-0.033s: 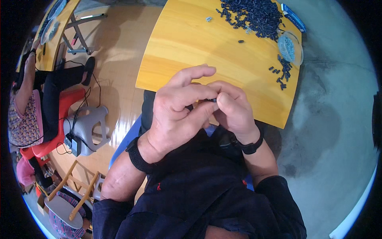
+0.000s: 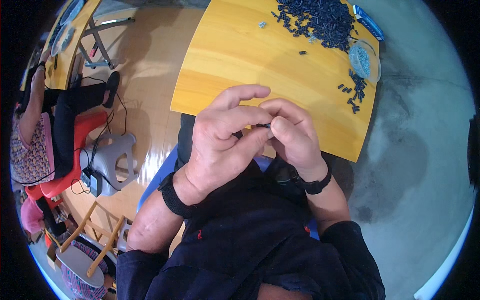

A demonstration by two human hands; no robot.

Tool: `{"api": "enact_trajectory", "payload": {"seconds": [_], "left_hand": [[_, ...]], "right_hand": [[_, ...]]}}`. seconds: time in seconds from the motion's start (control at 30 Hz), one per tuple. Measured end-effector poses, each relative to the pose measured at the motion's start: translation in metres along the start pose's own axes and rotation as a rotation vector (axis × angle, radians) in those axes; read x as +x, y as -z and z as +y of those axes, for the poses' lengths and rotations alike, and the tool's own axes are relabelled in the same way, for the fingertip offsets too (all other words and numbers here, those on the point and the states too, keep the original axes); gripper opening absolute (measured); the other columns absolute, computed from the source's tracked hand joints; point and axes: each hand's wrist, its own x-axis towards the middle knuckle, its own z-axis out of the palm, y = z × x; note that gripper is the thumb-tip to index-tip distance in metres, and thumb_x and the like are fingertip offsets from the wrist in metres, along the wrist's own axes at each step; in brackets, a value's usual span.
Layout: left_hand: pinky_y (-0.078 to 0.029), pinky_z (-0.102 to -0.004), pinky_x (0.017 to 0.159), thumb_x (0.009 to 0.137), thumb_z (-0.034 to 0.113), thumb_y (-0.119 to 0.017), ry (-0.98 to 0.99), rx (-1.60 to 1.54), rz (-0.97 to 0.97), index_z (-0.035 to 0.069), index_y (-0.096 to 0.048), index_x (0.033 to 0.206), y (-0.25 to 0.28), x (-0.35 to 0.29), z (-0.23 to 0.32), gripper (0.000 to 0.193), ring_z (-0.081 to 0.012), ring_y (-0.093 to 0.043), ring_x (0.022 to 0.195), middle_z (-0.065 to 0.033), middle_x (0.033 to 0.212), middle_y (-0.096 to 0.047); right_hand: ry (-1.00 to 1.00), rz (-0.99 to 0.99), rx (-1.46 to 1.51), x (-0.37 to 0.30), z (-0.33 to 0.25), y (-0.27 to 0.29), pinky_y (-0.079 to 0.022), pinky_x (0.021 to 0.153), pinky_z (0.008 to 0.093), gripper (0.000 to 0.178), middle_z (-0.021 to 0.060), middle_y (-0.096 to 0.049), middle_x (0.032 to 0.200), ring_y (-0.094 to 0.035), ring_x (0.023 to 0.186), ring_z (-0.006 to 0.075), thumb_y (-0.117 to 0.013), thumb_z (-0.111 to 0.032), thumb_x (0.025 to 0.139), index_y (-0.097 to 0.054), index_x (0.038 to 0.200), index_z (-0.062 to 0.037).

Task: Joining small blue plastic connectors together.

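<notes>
My left hand (image 2: 217, 132) and my right hand (image 2: 298, 142) meet fingertip to fingertip above the near edge of the yellow table (image 2: 225, 65). Between their thumbs and index fingers is a small black piece (image 2: 265, 125), mostly covered by the fingers. Only a dark sliver of it shows, so its full shape is hidden. Both hands are closed in a pinch on it, while one upper finger of the left hand stretches out free. Farther off on the table lies a large pile of small black cylindrical pieces (image 2: 320, 22).
At the table's right edge stands a clear bowl (image 2: 375, 62) of small light-blue pieces, near loose black pieces (image 2: 358, 90) and a blue box (image 2: 368, 22). On the left, a person (image 2: 35, 145) sits at another table, beside a grey stool (image 2: 107, 160) with cables.
Only the fingertips have shifted, very slightly, around the small black piece. Everything else stays in place.
</notes>
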Motion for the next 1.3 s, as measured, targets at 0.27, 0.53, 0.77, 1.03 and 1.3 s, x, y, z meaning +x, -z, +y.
{"api": "enact_trajectory", "payload": {"seconds": [0.27,0.53,0.77,1.03,1.3], "left_hand": [[-0.052,-0.0279,0.062,0.072,-0.006,-0.071,0.012,-0.025,-0.007,0.001,-0.069,0.090,-0.002,0.002,-0.004,0.019,-0.0190,-0.066,0.071,-0.0104,0.080,-0.066],[-0.050,-0.0255,0.068,0.077,-0.003,-0.072,0.094,-0.077,-0.090,-0.002,-0.068,0.093,0.005,0.003,-0.001,0.017,-0.0159,-0.064,0.079,-0.0095,0.086,-0.067],[-0.050,-0.0253,0.065,0.077,-0.002,-0.073,0.136,-0.064,-0.122,-0.002,-0.068,0.092,0.007,0.003,-0.002,0.016,-0.0152,-0.063,0.075,-0.0089,0.083,-0.067],[-0.050,-0.0251,0.064,0.077,-0.002,-0.074,0.168,-0.106,-0.130,-0.001,-0.069,0.089,0.006,0.002,-0.003,0.014,-0.0139,-0.063,0.074,-0.0087,0.082,-0.067],[-0.050,-0.0246,0.065,0.076,-0.003,-0.074,0.186,-0.109,-0.119,-0.001,-0.069,0.089,0.005,0.000,-0.007,0.014,-0.0138,-0.064,0.074,-0.0087,0.083,-0.068]], "right_hand": [[0.250,0.037,-0.561,-0.005,-0.013,0.007,-0.046,0.055,0.0223,0.011,0.0022,-0.059,0.068,-0.058,0.061,0.0083,-0.056,-0.011,0.094,-0.057,0.090,-0.0006],[0.249,0.048,-0.584,-0.007,-0.014,0.008,-0.045,0.053,0.0228,0.013,0.0024,-0.058,0.066,-0.056,0.058,0.0074,-0.052,-0.010,0.096,-0.055,0.087,-0.0011],[0.287,-0.029,-0.750,-0.008,-0.026,0.012,-0.044,0.052,0.0267,0.011,0.0049,-0.056,0.065,-0.055,0.057,0.0120,-0.054,-0.010,0.094,-0.055,0.088,-0.0014],[0.503,-0.149,-0.978,0.000,-0.029,0.016,-0.042,0.050,0.0347,0.006,0.0110,-0.053,0.065,-0.054,0.054,0.0271,-0.057,-0.008,0.090,-0.054,0.088,-0.0025],[0.600,-0.195,-1.088,0.005,-0.025,0.024,-0.040,0.047,0.0372,0.009,0.0106,-0.050,0.062,-0.051,0.051,0.0278,-0.059,-0.010,0.089,-0.054,0.089,-0.0026]]}}
